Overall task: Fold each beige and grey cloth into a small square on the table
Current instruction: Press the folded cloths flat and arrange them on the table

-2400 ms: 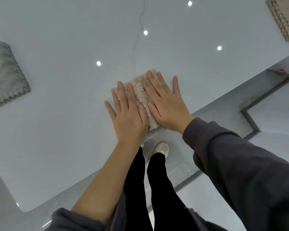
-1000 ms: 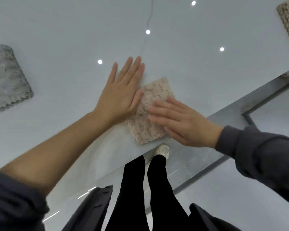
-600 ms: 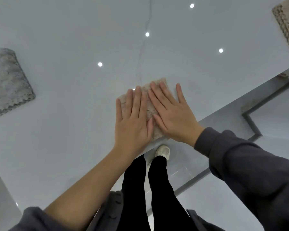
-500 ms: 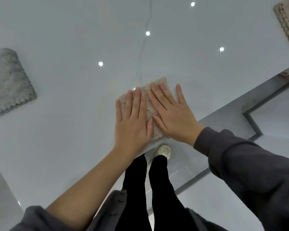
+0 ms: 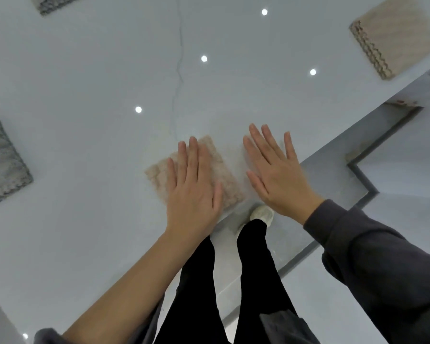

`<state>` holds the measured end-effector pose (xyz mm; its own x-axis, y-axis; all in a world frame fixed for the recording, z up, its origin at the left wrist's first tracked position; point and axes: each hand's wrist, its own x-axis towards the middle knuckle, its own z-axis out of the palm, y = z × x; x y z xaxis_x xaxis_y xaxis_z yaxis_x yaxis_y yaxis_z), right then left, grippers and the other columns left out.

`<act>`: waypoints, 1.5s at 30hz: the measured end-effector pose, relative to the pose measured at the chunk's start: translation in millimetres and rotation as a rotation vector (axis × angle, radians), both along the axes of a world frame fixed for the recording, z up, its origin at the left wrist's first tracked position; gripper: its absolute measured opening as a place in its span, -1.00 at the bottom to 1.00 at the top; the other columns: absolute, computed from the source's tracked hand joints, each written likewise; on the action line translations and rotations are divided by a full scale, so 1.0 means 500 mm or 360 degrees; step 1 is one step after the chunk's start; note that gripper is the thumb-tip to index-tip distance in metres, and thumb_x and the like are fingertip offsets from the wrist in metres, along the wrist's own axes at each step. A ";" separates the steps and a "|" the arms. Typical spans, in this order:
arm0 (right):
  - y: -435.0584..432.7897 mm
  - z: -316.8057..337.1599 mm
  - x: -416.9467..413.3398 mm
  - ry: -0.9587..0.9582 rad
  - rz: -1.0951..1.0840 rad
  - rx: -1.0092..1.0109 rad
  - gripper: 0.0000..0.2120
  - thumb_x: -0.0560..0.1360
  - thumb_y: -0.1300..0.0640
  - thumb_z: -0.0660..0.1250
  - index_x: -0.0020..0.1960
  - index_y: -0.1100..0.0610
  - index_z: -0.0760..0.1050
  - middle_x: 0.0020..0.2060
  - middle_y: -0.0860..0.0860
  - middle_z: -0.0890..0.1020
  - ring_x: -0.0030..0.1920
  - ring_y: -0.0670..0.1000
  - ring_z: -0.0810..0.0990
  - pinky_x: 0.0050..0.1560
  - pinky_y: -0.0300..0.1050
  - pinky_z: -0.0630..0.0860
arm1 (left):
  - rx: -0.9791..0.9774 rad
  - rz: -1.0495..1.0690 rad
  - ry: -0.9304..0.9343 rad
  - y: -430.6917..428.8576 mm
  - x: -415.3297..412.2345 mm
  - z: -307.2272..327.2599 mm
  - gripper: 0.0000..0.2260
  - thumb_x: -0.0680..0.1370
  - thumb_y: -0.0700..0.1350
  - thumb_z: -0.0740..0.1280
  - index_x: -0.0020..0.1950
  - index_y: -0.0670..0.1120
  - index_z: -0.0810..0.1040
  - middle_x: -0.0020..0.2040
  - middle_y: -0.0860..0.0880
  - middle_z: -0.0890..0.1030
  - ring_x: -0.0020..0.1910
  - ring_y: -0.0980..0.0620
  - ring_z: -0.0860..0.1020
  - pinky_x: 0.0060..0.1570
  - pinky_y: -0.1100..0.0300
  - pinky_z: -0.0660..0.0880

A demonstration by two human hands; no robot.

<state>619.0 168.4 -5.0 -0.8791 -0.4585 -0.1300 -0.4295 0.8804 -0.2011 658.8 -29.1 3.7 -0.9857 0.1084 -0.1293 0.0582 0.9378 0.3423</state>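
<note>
Beige cloth, folded small, lies at the table's near edge under the flat left hand. The right hand is spread flat just beside it, apart. A sideways drag could slide it off the slick top.

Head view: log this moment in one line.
left hand: flat on folded beige cloth | right hand: open, beside cloth, off it

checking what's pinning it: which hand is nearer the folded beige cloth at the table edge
Left. The left hand lies flat on the folded beige cloth; the right hand is beside it, off its right edge.
</note>
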 end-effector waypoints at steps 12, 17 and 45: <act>0.310 0.016 -0.126 -0.0209 -0.0178 -0.0081 -0.44 0.62 -0.04 -0.08 0.58 0.10 0.03 0.58 0.09 -0.02 0.57 0.11 -0.11 0.51 0.24 -0.12 | 0.0118 0.0079 -0.0126 0.360 -0.103 0.009 -0.39 0.59 0.04 -0.04 0.59 -0.18 -0.05 0.60 -0.14 -0.09 0.57 -0.07 -0.20 0.53 -0.05 -0.15; 0.451 0.030 -0.189 -0.0209 -0.0191 -0.0106 -0.45 0.62 -0.04 -0.08 0.57 0.10 0.07 0.58 0.09 0.02 0.58 0.12 -0.09 0.50 0.24 -0.11 | 0.0172 0.0155 -0.0138 0.513 -0.159 0.001 -0.41 0.59 0.02 -0.03 0.59 -0.16 -0.02 0.60 -0.12 -0.07 0.58 -0.07 -0.16 0.53 -0.06 -0.11; 0.744 -0.049 -0.607 -0.0308 0.0205 -0.0245 -0.43 0.62 -0.01 -0.01 0.59 0.09 0.00 0.59 0.05 -0.05 0.58 0.04 -0.05 0.50 0.30 -0.10 | 0.0257 0.0594 -0.0174 0.839 -0.520 -0.069 -0.40 0.60 0.05 -0.06 0.60 -0.08 -0.13 0.59 -0.09 -0.22 0.57 -0.12 -0.23 0.49 -0.17 -0.25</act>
